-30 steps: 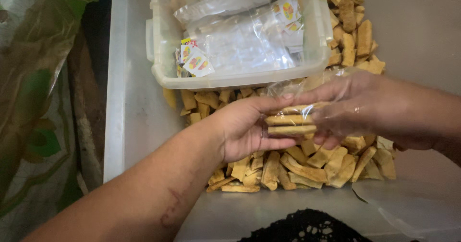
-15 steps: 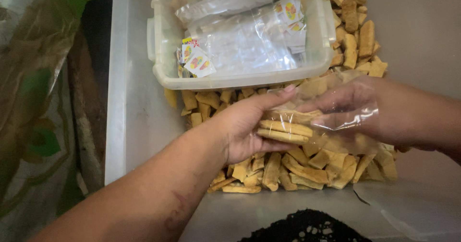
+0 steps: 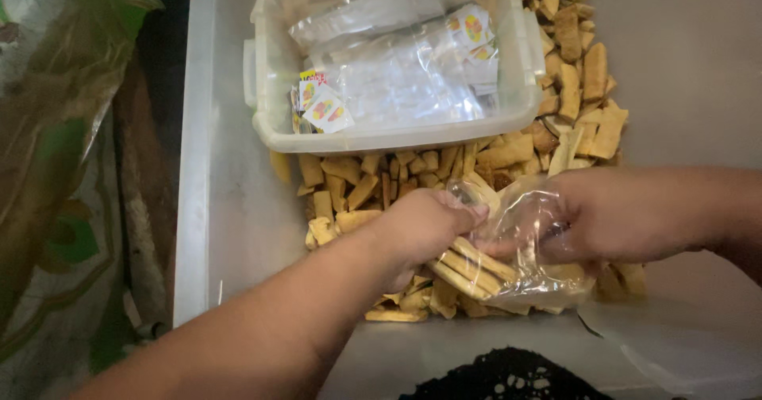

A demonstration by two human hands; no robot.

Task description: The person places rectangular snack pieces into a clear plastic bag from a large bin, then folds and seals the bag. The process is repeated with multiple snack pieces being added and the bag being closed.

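Note:
My left hand grips a few tan biscuit sticks and pushes them into a small clear plastic bag. My right hand holds that bag by its mouth and side, fingers pinched on the film. Both hands hover over a heap of loose biscuit sticks lying in a large pale tub. Parts of the sticks inside the bag are hidden by my fingers.
A smaller clear plastic box sits on the heap at the back, holding empty clear bags with colourful labels. More sticks pile up on its right. Patterned cloth lies to the left; a dark lacy item is at the bottom.
My left hand has gone from holding sticks against the bag to sliding them inside. The bag and my right hand have shifted slightly right and down.

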